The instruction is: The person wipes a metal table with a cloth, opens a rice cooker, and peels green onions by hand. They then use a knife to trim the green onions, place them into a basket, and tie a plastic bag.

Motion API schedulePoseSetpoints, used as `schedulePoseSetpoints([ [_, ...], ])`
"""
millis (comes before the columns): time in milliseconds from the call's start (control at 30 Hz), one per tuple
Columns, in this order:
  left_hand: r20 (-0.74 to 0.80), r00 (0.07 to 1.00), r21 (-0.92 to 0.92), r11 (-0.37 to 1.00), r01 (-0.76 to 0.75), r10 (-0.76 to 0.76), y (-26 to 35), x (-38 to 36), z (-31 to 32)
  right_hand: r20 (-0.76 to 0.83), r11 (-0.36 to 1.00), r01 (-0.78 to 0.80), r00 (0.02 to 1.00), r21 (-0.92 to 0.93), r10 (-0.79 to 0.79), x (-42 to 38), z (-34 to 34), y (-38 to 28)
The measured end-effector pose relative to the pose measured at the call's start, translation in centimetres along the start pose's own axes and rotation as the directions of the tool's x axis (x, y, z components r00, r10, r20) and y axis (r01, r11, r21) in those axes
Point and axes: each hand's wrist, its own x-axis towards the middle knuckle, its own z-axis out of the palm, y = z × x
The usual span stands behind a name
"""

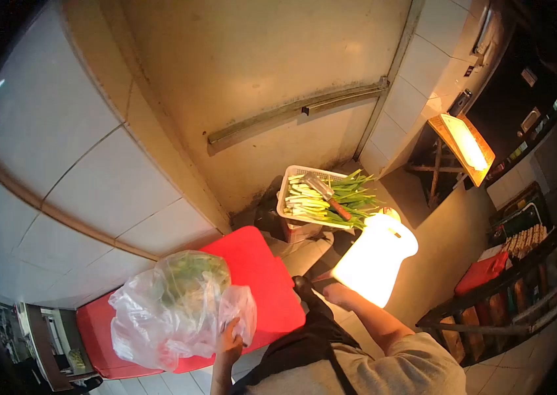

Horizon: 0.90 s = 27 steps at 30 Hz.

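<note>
My left hand (229, 341) is at the right side of a clear plastic bag (153, 316), its fingers curled on the loose film. Leafy greens (193, 280) show through the top of the bag, which rests on a red surface (252, 263). My right hand (339, 296) is closed beside the lower left edge of a glaring white board (377, 260) with a slot near its top. What those fingers grip, if anything, is hidden. Beyond the board, a white basket (285, 194) holds green onions (308, 204), with a wooden-handled cleaver (326, 194) lying across them.
A door with a metal bar (298, 113) stands ahead, with a tiled wall (114, 184) on the left. At the right are a lit lamp panel on a stand (462, 148) and a dark rack (508, 322) with a red item (482, 273). Tiled floor shows below.
</note>
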Motion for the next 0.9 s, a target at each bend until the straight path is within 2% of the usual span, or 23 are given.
schedulePoseSetpoints([
  [33, 0.002, 0.999, -0.005, 0.999, 0.038, -0.038, 0.2, 0.4, 0.8, -0.013, 1.000, 0.004, 1.000, 0.013, -0.004, 0.6, -2.8, 0.3],
  [67, 0.002, 0.997, -0.007, 0.997, 0.077, -0.077, 0.6, 0.9, 1.3, -0.088, 0.997, 0.062, 0.994, 0.046, -0.058, 3.8, -2.2, 3.4],
  [167, -0.017, 0.978, -0.088, 0.975, 0.205, -0.207, 1.5, 2.9, 3.0, -0.065, 0.986, -0.061, 0.997, -0.157, 0.051, 9.1, -7.8, 6.3],
  [200, -0.020, 0.967, -0.128, 0.959, 0.251, -0.255, 1.6, 3.4, 3.8, -0.143, 0.995, -0.077, 0.987, -0.062, 0.067, 12.2, -7.8, 9.1],
  [233, -0.004, 0.957, -0.119, 0.950, 0.288, -0.291, 1.7, 4.1, 4.6, -0.126, 0.986, -0.168, 0.978, 0.014, 0.168, 14.1, -9.3, 10.4],
  [267, 0.013, 0.945, -0.107, 0.939, 0.326, -0.326, 1.8, 4.7, 5.2, -0.189, 0.976, -0.209, 0.958, 0.056, 0.216, 16.4, -10.3, 11.9],
  [300, 0.027, 0.932, -0.101, 0.926, 0.363, -0.362, 2.0, 5.2, 5.9, -0.126, 0.933, -0.327, 0.930, 0.151, 0.346, 17.2, -13.3, 11.9],
  [333, 0.110, 0.842, -0.221, 0.813, 0.540, -0.529, 2.4, 5.8, 6.4, -0.346, 0.920, -0.305, 0.859, 0.244, 0.377, 19.4, -13.0, 13.7],
  [367, 0.050, 0.854, -0.166, 0.839, 0.518, -0.518, 1.9, 5.9, 7.3, -0.384, 0.888, -0.430, 0.801, 0.162, 0.458, 22.3, -13.2, 15.5],
  [433, -0.061, 0.866, -0.048, 0.868, 0.494, -0.496, 0.7, 4.4, 9.2, -0.291, 0.846, -0.475, 0.796, 0.242, 0.530, 22.0, -20.0, 13.5],
  [467, 0.015, 0.770, -0.486, 0.669, 0.563, -0.637, 0.7, 5.0, 9.6, -0.359, 0.828, -0.538, 0.750, 0.157, 0.555, 24.4, -18.7, 15.7],
  [500, -0.116, 0.871, -0.283, 0.857, 0.432, -0.477, -2.5, 3.8, 11.1, -0.345, 0.800, -0.572, 0.725, 0.182, 0.596, 25.4, -18.7, 16.5],
  [533, -0.195, 0.941, -0.042, 0.961, 0.273, -0.275, -8.0, 1.1, 13.7, -0.332, 0.768, -0.606, 0.695, 0.207, 0.637, 25.9, -19.1, 16.7],
  [567, -0.214, 0.975, 0.211, 0.972, 0.098, -0.052, -11.2, -0.4, 15.6, -0.320, 0.734, -0.639, 0.662, 0.230, 0.678, 26.6, -19.2, 17.2],
  [633, -0.306, 0.921, 0.170, 0.938, 0.303, -0.242, -9.3, 0.8, 16.9, -0.324, 0.720, -0.665, 0.648, 0.200, 0.689, 28.2, -17.8, 19.3],
  [700, -0.382, 0.824, 0.111, 0.864, 0.491, -0.418, -5.0, 4.3, 16.9, -0.340, 0.706, -0.682, 0.630, 0.189, 0.699, 28.9, -16.2, 21.0],
  [733, -0.465, 0.832, 0.125, 0.908, 0.399, -0.302, -4.2, 5.9, 17.1, -0.356, 0.703, -0.685, 0.619, 0.192, 0.700, 29.2, -15.7, 21.6],
  [767, -0.477, 0.806, 0.169, 0.863, 0.475, -0.350, -5.1, 6.6, 18.6, -0.377, 0.704, -0.683, 0.611, 0.194, 0.696, 29.5, -15.5, 22.4],
  [833, -0.508, 0.729, 0.250, 0.732, 0.634, -0.458, -7.8, 6.8, 22.1, -0.450, 0.786, -0.496, 0.645, 0.369, 0.618, 31.0, -13.9, 26.7],
  [900, -0.588, 0.702, 0.229, 0.751, 0.620, -0.401, -9.6, 6.5, 24.8, -0.561, 0.825, -0.327, 0.613, 0.461, 0.556, 31.2, -12.8, 29.0],
])
